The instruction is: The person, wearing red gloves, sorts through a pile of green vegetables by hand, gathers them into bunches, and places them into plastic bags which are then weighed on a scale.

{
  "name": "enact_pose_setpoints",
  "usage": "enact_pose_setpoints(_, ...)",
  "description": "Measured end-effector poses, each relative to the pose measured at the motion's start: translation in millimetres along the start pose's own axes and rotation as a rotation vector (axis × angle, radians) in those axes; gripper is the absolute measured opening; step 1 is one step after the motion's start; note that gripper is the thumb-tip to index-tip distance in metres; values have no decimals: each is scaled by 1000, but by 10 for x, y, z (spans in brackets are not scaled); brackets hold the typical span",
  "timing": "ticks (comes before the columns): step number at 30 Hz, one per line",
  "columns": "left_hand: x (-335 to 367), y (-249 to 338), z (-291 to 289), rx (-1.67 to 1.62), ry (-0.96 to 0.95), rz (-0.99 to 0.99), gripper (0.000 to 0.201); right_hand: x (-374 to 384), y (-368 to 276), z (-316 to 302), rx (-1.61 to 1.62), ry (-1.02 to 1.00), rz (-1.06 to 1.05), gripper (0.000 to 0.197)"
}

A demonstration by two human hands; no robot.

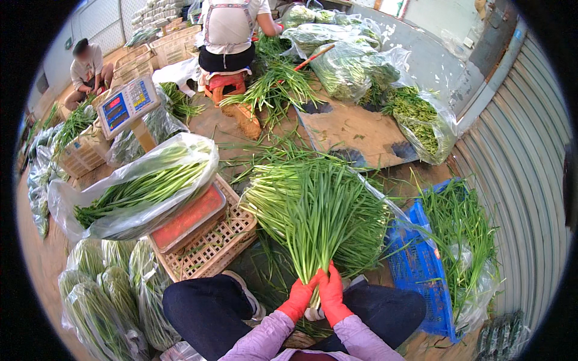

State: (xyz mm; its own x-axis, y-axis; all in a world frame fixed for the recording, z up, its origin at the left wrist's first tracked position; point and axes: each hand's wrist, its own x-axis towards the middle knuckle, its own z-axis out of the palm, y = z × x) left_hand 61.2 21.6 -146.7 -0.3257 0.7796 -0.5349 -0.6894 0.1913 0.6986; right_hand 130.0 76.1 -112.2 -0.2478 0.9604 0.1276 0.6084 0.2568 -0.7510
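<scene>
Both my hands wear orange-red rubber gloves and close round the pale stem ends of a bunch of garlic chives [316, 231], low in front of my knees. My left hand [298, 299] grips from the left side, and my right hand [332, 296] wraps the stems from the right. The green leaves fan out away from me. Beneath and behind the bunch lies a large heap of garlic chives [268, 195], its pale stem ends facing left. Part of that heap is hidden by the held bunch.
Left, a clear bag of chives [150, 180] lies on a scale [189, 219] above a beige crate [220, 249]. Filled bags [114, 289] stand lower left. A blue crate [415, 253] holding loose leaves is right, near a corrugated wall [518, 180]. Two people [229, 30] sit farther off.
</scene>
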Motion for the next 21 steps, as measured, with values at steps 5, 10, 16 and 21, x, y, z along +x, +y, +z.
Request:
enact_pose_setpoints(5, -15, 234, -153, -553, -210, -331, 55, 70, 51, -95, 1020, 105, 801, 29)
enact_pose_setpoints(10, 76, 44, -186, -739, -224, -513, 56, -184, 442, -36, 768, -122, 905, 40)
enact_pose_setpoints(16, -173, -36, -49, 193, 34, 94, 38, -110, -174, -62, 629, -255, 669, 33)
enact_pose_setpoints(21, -227, 311, 17, -442, -7, -239, 36, -33, -196, -169, 1010, -110, 620, 42)
